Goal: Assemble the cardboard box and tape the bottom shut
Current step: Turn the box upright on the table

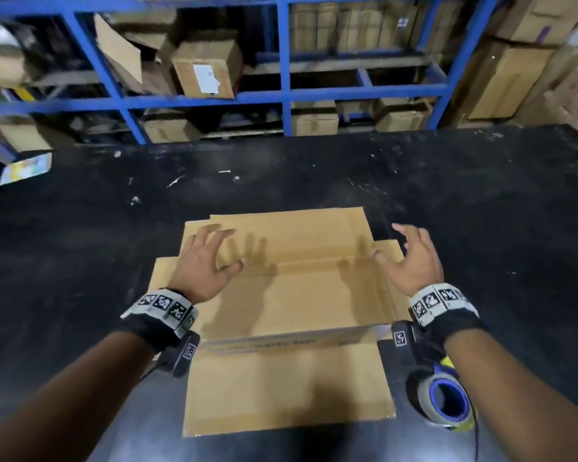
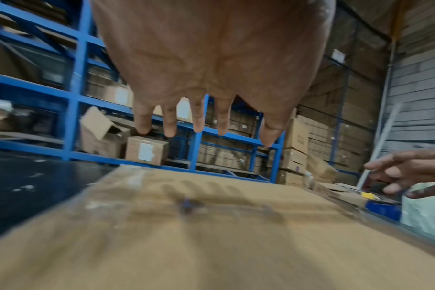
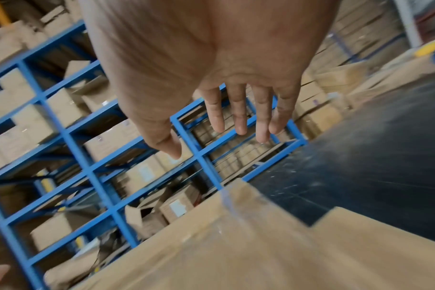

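Note:
A brown cardboard box point(image 1: 291, 295) lies on the black table point(image 1: 80, 245) with its flaps spread outward; one wide flap point(image 1: 287, 388) lies flat toward me. A glossy strip of clear tape point(image 1: 314, 266) runs along the centre seam. My left hand point(image 1: 221, 251) hovers over the box's left part, fingers spread and empty. My right hand point(image 1: 397, 251) hovers at the box's right edge, fingers also spread and holding nothing. The left wrist view shows the left hand point(image 2: 199, 125) above the blurred box point(image 2: 211, 225). The right wrist view shows the right hand point(image 3: 216, 125) over the box corner point(image 3: 236, 245).
A tape roll with a blue core point(image 1: 444, 400) sits on the table under my right forearm. Blue shelving point(image 1: 281, 95) stacked with cardboard cartons stands behind the table. A colourful flat item point(image 1: 25, 168) lies at the far left edge.

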`<state>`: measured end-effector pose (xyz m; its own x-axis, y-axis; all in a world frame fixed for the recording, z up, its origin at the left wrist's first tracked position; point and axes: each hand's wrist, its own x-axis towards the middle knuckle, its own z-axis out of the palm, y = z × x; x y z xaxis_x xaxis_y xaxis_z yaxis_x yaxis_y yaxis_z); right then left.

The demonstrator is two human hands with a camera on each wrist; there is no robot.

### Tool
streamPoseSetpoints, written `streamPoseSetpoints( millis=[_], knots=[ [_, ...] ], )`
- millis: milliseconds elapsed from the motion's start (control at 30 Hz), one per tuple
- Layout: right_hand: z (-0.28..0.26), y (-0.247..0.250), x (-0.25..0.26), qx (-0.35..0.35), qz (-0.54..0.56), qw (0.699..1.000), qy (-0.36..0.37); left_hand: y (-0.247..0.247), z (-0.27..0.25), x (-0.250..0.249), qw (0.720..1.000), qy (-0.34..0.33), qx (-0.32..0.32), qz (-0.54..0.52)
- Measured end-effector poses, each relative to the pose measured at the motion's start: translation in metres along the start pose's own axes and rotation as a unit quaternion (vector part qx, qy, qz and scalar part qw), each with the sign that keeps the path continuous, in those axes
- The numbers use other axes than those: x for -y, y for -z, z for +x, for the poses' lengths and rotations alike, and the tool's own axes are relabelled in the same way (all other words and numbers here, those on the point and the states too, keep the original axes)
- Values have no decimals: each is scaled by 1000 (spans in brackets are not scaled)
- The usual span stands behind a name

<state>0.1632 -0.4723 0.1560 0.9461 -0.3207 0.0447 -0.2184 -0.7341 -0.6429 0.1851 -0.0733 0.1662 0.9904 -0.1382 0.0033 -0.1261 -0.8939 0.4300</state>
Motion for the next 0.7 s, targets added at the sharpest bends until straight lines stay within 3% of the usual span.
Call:
streamPoseSetpoints(
  millis=[100,200,367,533,700],
  knots=[
    [27,-18,44,41,-67,996,31,24,21,24,995,94,17,2],
    [50,-39,66,93,-116,988,29,34,41,35,988,146,52,14],
    [91,-65,75,189,-175,966,-14,30,78,48,977,179,113,36],
    [116,-85,72,235,-220,945,-57,16,107,56,959,209,189,37],
    [125,-91,73,271,-228,932,-73,4,118,54,953,223,203,41]
  ],
)
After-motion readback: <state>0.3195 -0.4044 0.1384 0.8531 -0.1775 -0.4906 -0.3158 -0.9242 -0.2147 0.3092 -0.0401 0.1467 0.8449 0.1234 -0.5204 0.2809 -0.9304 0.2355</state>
